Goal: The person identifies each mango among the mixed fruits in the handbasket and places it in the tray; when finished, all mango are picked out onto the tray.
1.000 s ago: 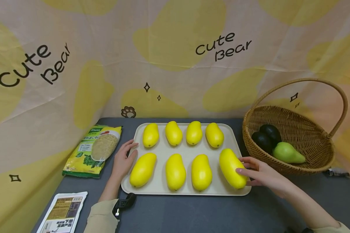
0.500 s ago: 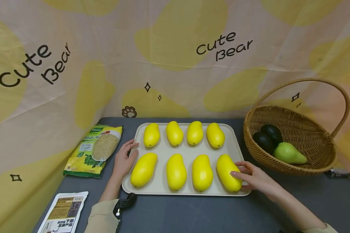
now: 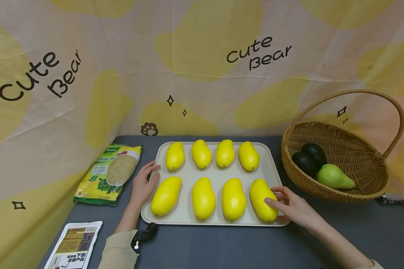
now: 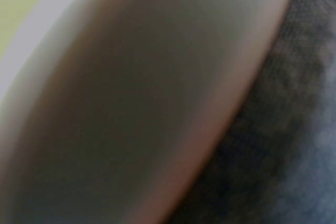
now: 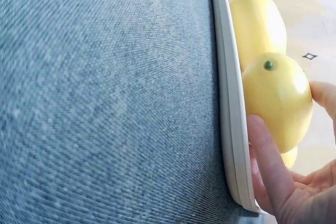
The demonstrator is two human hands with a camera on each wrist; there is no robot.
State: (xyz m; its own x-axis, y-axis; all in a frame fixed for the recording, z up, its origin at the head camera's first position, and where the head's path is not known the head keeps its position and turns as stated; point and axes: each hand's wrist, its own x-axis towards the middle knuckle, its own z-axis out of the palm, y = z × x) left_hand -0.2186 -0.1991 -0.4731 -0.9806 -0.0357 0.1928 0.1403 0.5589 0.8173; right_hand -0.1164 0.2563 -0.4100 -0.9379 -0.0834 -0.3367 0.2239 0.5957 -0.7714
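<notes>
Several yellow mangoes lie in two rows on a cream tray (image 3: 219,222). My right hand (image 3: 294,209) holds the front-right mango (image 3: 263,203), thumb on its upper side and fingers at its right side. In the right wrist view this mango (image 5: 281,98) sits between thumb and fingers, close above the tray's rim (image 5: 231,129); whether it bears fully on the tray I cannot tell. At the tray's left edge rests my left hand (image 3: 144,185), relaxed fingers touching the rim, beside the front-left mango (image 3: 166,196). The left wrist view is mostly a blur.
A wicker basket (image 3: 336,192) at right holds two dark avocados (image 3: 304,163) and a green pear (image 3: 334,176). At left lie a yellow-green food bag (image 3: 109,175) and a white-edged packet (image 3: 75,244). A printed curtain (image 3: 202,93) hangs behind the table.
My right hand has moved the front-right mango slightly left and set it lower and more level with its row. The left hand has stayed at the tray's edge.
</notes>
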